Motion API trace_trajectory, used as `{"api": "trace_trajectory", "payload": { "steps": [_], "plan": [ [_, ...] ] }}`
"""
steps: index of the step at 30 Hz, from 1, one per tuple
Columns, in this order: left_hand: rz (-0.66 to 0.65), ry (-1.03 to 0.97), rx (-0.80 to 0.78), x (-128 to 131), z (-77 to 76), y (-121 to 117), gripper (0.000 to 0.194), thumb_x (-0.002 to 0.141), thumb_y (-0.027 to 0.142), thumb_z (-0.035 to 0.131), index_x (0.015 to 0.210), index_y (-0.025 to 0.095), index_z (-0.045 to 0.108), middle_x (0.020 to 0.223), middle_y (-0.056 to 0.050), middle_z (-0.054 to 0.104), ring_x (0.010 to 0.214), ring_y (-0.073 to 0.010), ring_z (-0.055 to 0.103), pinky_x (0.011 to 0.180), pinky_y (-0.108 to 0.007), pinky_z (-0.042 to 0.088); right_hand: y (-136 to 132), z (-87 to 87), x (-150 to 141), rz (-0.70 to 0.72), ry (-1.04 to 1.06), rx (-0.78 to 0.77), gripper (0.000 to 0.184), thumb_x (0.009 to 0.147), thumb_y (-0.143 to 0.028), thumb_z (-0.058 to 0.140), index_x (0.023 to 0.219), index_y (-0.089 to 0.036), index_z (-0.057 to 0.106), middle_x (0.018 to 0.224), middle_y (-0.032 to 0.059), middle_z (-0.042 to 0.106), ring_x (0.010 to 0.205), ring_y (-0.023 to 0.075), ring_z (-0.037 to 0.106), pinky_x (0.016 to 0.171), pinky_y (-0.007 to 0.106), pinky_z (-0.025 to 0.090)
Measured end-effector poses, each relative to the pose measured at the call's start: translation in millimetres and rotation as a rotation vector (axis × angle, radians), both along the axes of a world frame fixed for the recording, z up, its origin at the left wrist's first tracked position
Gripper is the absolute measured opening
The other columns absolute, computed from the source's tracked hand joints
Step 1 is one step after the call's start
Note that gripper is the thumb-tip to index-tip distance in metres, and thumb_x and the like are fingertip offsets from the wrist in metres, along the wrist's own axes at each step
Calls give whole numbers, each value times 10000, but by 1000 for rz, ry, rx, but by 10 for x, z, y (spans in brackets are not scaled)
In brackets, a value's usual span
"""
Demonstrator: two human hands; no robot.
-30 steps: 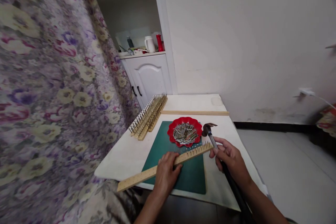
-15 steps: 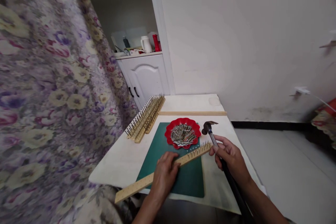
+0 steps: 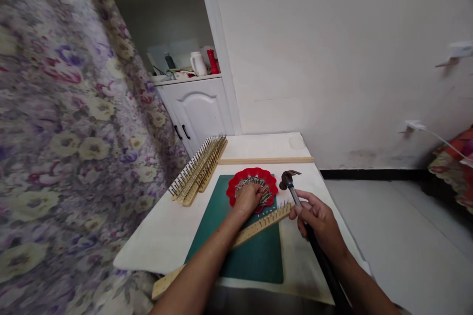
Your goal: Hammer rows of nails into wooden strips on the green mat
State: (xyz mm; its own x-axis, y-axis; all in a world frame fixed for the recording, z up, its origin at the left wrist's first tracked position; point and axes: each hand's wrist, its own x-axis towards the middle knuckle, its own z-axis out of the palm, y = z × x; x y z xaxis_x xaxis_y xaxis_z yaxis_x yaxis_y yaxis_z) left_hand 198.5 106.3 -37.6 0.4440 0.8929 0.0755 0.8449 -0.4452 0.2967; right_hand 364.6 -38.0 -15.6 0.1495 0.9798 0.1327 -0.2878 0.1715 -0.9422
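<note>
My left hand [image 3: 248, 201] is in a red scalloped bowl [image 3: 272, 183], its fingers curled down among the loose nails [image 3: 265, 196]. Its fingertips are hidden, so any nail between them cannot be made out. My right hand [image 3: 317, 221] is closed around a claw hammer [image 3: 292, 192], gripping it below the head, which points up. The fingers of that hand are also at the right end of a wooden strip [image 3: 254, 229]. Rows of nails stand up in the strip's right part. My left forearm crosses above the strip and hides its middle.
Several nail-studded strips [image 3: 201, 167] lie side by side at the table's back left. A bare wooden strip [image 3: 266, 161] crosses the table behind the bowl. Under the work is a green mat [image 3: 254, 266] on the white table [image 3: 148, 236]. A floral curtain [image 3: 74, 157] hangs at left.
My left hand has left the wooden strip and moved forward into the bowl of nails. My right hand still holds the hammer at the strip's end. The view has shifted slightly.
</note>
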Motion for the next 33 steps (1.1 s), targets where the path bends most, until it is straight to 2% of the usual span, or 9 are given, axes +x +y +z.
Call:
{"api": "trace_trajectory", "payload": {
  "steps": [6, 14, 18, 26, 33],
  "plan": [
    [51, 118, -24, 90, -24, 97, 184, 790, 202, 495, 806, 194, 679, 853, -69, 703, 803, -201, 621, 674, -264, 421, -14, 12, -1, 3, -2, -7, 348, 805, -299, 602, 1107, -145, 526, 653, -22, 609, 334, 49, 431, 347, 178, 293],
    [36, 216, -45, 227, 37, 168, 216, 794, 248, 497, 780, 163, 695, 826, -110, 701, 780, -223, 636, 685, -289, 434, 8, 9, -25, 8, -1, -19, 359, 798, -308, 606, 1104, -141, 523, 653, -22, 611, 332, 50, 427, 351, 183, 291],
    [33, 204, -33, 253, 33, 173, 210, 795, 251, 503, 790, 161, 692, 823, -108, 700, 800, -227, 635, 696, -291, 427, 3, 12, -33, 10, -14, -14, 351, 803, -317, 602, 1097, -140, 527, 654, -20, 610, 334, 52, 421, 355, 191, 289],
    [28, 97, -1, 121, 53, 162, 222, 844, 320, 493, 846, 185, 668, 903, -95, 692, 854, -225, 621, 706, -289, 415, -16, 24, -33, 2, -1, -27, 338, 803, -315, 602, 1087, -150, 521, 662, -19, 608, 335, 59, 417, 355, 200, 278],
    [43, 79, -20, 179, -31, 232, 189, 808, 299, 544, 829, 168, 679, 894, -114, 694, 863, -245, 623, 743, -312, 429, -11, 32, -40, -3, -5, -40, 354, 784, -313, 615, 1084, -149, 523, 641, -28, 601, 338, 60, 425, 351, 191, 294]
  ]
}}
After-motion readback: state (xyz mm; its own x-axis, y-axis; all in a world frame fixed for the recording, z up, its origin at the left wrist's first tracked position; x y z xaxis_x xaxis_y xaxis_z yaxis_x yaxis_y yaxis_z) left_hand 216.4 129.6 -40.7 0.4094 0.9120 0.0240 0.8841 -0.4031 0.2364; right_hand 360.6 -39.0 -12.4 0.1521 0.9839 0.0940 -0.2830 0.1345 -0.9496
